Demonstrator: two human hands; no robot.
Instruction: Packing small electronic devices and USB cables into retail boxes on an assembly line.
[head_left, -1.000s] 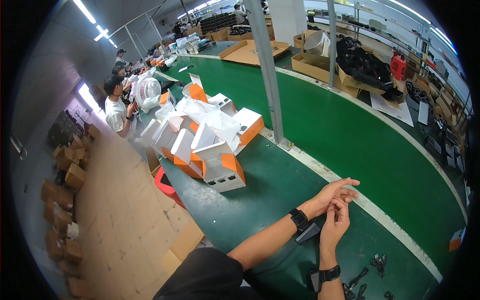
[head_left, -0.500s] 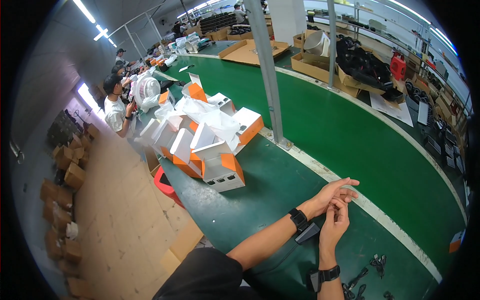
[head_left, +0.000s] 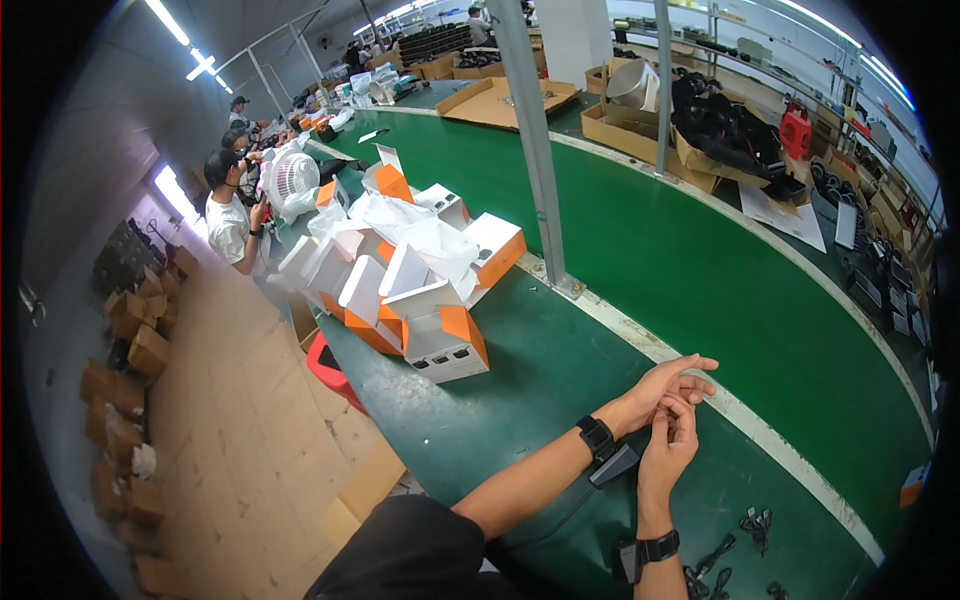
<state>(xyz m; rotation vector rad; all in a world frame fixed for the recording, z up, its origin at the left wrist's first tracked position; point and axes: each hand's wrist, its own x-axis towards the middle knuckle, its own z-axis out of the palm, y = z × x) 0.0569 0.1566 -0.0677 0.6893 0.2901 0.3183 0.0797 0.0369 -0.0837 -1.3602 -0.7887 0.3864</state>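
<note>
Over the light edge strip of the green table, my left hand (head_left: 652,391) has its fingers stretched out, apart and slightly bent, with nothing visible in it. My right hand (head_left: 669,447) touches the left palm from below, its fingers curled; whether something small sits between them is hidden. Each wrist wears a black strap, and a dark wedge-shaped piece (head_left: 614,467) with a thin cable is by the left one. Several bundled black cables (head_left: 715,560) lie on the table near my right forearm. Left of my hands stands an opened white and orange box (head_left: 447,345).
More opened boxes and white plastic bags (head_left: 420,230) are heaped behind it. A metal post (head_left: 545,170) rises at the table's edge strip, beside the green conveyor belt (head_left: 700,240). Co-workers (head_left: 232,215) stand farther left near a white fan (head_left: 292,178). A red bin (head_left: 335,372) stands below the table.
My hands stay almost exactly where they were, still touching. The nearest co-worker at the left has shifted very slightly.
</note>
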